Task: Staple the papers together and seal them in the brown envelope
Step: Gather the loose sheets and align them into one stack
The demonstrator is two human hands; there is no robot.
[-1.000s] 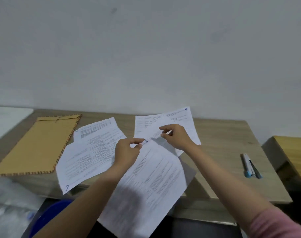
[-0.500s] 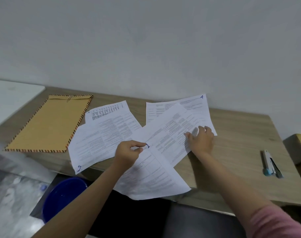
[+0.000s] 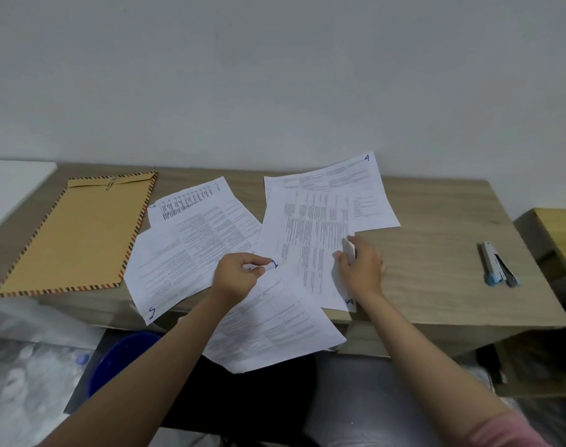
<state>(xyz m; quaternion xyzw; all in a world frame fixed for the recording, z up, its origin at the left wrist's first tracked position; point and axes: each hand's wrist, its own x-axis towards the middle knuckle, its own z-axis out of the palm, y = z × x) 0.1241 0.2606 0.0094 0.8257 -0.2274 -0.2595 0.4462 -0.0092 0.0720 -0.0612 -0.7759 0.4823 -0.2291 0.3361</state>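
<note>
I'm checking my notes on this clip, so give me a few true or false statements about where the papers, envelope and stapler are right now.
1. The stapler lies right of both hands, untouched. True.
2. The brown envelope lies on top of the papers. False: it lies flat at the left end of the table, with no sheet on it.
3. The left hand pinches the corner of a sheet overhanging the table edge. True.
4. The right hand holds the stapler. False: it grips the edge of another sheet.

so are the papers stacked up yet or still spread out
Spread out. The papers fan across the table, one pinched in the left hand; stapler lies apart.
</note>
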